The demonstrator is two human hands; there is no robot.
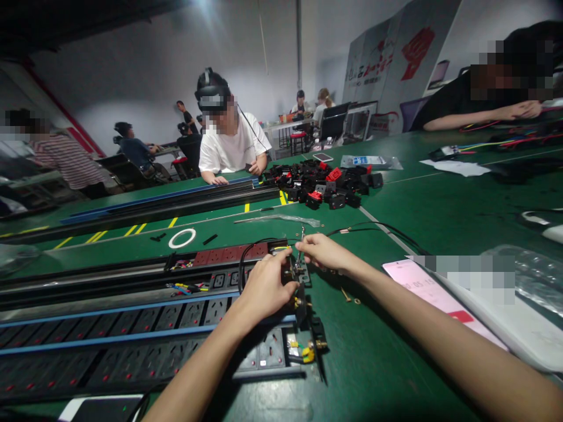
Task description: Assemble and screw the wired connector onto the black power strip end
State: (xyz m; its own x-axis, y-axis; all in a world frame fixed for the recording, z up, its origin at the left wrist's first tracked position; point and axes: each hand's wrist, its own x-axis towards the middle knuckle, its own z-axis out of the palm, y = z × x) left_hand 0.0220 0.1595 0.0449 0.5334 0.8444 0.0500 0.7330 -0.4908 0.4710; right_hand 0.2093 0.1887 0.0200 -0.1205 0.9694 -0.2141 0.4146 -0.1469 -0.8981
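Observation:
My left hand (267, 286) is closed around the right end of a black power strip (219, 281), thumb and fingers at its black end plate (304, 276). Between the thumb and fingers of my right hand (323, 252) is a slim shiny metal tool, seemingly a small wrench (301, 241), upright against that end. The contact point is partly hidden by my fingers. Nearer me lie two more strips with black sockets, a blue-edged strip (191, 313) and a front strip (162, 354). Yellow-green wires (303, 353) and a brass bolt (320, 344) show at the front strip's end.
A heap of black and red socket parts (325, 183) lies beyond my hands, by a co-worker (235, 143). A white ring (182, 238), brass screw (346, 294), phone (433, 293) and black cable (378, 225) rest on the green table (422, 211). Another person leans at right.

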